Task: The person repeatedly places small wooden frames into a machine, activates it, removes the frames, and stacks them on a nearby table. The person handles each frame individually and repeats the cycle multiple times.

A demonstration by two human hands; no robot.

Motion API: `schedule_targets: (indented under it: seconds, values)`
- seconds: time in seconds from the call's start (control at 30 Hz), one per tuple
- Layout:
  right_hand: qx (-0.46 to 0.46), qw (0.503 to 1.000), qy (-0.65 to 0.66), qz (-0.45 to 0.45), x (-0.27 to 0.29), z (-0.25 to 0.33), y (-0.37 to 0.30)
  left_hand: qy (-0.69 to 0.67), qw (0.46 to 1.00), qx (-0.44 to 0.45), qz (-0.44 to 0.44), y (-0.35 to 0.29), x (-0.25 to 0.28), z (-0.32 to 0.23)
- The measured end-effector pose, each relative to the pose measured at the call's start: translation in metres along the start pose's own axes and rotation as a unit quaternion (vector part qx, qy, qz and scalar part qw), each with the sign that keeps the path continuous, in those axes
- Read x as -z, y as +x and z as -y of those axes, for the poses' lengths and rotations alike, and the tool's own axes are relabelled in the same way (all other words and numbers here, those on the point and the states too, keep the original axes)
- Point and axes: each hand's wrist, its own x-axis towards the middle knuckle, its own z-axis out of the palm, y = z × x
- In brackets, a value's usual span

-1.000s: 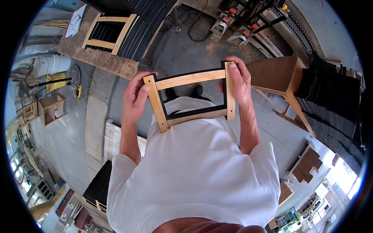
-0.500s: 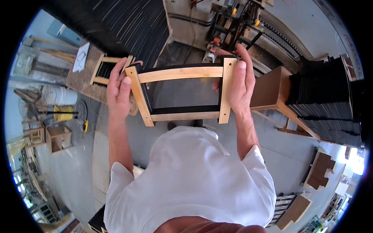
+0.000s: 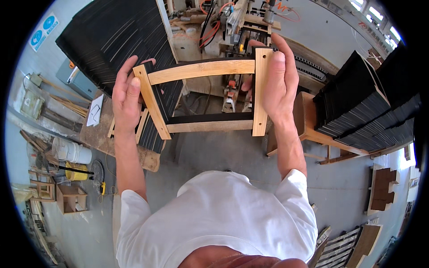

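Note:
Up in front of my chest is a four-sided wooden frame (image 3: 203, 72), with pale wood faces and black edges. Its upper rail is gently curved, and small holes show near the ends of the side pieces. My left hand (image 3: 126, 100) is closed on the left side piece, thumb on the pale face and fingers behind. The opposite side piece is gripped by my right hand (image 3: 280, 87), its palm against the outer edge and some fingers hidden behind the wood. Past my left forearm, a similar slatted frame (image 3: 142, 125) lies partly hidden on a workbench (image 3: 100, 136).
A tall stack of black pieces (image 3: 120, 33) rises behind the bench, which also bears a clipboard (image 3: 94, 111). Ahead stands a machine (image 3: 234, 24) with orange hoses. More black stacks (image 3: 351, 98) rest on a wooden table (image 3: 306, 118) at right. Buckets (image 3: 73, 151) stand at left.
The view has tilted upward, bringing more of the machine and far wall into sight. Both hands keep their hold, and the frame sits slightly higher and further left in the picture.

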Motion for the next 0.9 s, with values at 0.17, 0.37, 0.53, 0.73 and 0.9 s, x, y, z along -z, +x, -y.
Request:
schedule_targets:
  seconds: [0.17, 0.37, 0.53, 0.73, 0.9]
  values:
    - [0.089, 0.996, -0.028, 0.005, 0.006, 0.032, 0.021, 0.025, 0.996, -0.078, 0.024, 0.03, -0.005, -0.022]
    - [0.173, 0.984, -0.046, -0.01, 0.007, 0.064, 0.041, 0.0, 0.989, -0.139, 0.051, 0.06, -0.008, -0.04]
    - [0.215, 0.975, -0.063, -0.012, 0.013, 0.077, 0.051, -0.025, 0.985, -0.164, 0.054, 0.072, -0.018, -0.053]
    - [0.215, 0.976, -0.043, -0.006, 0.009, 0.078, 0.054, -0.012, 0.982, -0.174, 0.068, 0.076, -0.008, -0.056]
    - [0.208, 0.978, -0.03, -0.019, 0.012, 0.076, 0.058, 0.026, 0.978, -0.202, 0.047, 0.069, -0.013, -0.075]
